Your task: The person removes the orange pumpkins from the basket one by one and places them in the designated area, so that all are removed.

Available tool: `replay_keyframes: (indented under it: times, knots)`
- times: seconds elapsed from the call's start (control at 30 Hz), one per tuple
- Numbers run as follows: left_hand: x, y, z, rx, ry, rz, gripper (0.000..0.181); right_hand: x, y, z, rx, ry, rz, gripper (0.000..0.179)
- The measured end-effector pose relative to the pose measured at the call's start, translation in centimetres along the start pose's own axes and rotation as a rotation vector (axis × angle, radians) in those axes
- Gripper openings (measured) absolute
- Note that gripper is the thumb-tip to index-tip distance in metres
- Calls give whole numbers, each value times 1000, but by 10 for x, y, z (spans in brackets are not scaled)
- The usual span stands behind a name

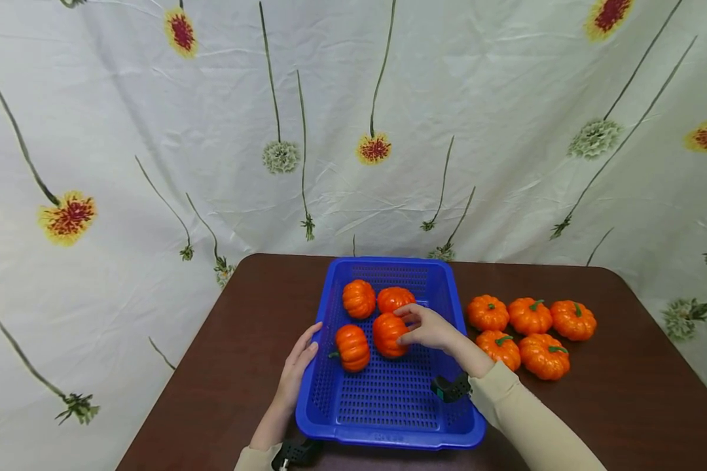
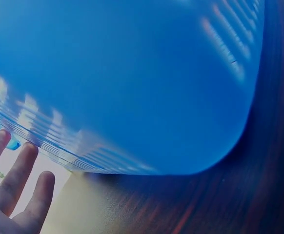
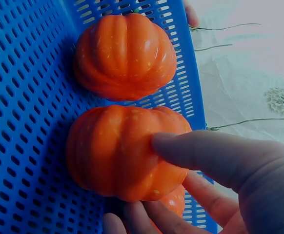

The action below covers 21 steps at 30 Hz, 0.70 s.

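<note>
Orange and ribbed, the held pumpkin (image 1: 390,335) sits inside the blue basket (image 1: 389,435), right of its middle line; whether it touches the basket floor I cannot tell. The right hand (image 1: 429,327) grips it from the right, with the thumb on one side and fingers curled against the other. Just left of it lies a near-left pumpkin (image 1: 352,348), tipped on its side with its green stem pointing left. Beyond them are a far-left pumpkin (image 1: 359,299) and a far-right pumpkin (image 1: 396,298), the latter partly hidden by the held one.

At the basket's left rim, the left hand (image 1: 299,363) rests with its fingers fairly straight and slightly spread, gripping nothing. Right of the basket, five more pumpkins (image 1: 530,316) stand in two rows on the dark brown counter (image 1: 241,347), three far and two near. Black bands (image 1: 450,387) circle both wrists below cream sleeves (image 1: 530,415). Behind everything hangs a pale, flower-printed cloth (image 1: 212,98).
</note>
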<state>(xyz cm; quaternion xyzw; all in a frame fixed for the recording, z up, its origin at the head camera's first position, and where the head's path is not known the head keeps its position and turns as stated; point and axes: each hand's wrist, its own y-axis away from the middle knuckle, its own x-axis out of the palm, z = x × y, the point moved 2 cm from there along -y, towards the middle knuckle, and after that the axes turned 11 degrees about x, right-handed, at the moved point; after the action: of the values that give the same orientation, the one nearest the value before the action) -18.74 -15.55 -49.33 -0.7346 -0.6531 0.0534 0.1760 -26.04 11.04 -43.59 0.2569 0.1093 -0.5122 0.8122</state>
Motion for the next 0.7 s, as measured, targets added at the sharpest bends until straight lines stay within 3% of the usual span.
replay_keyframes:
  times: [0.27, 0.7]
  knots:
    - [0, -1, 0, 7, 6, 4, 44, 1, -1, -1, -6, 4, 23, 56]
    - [-1, -1, 2, 14, 15, 17, 44, 1, -2, -2, -8, 34, -33, 52]
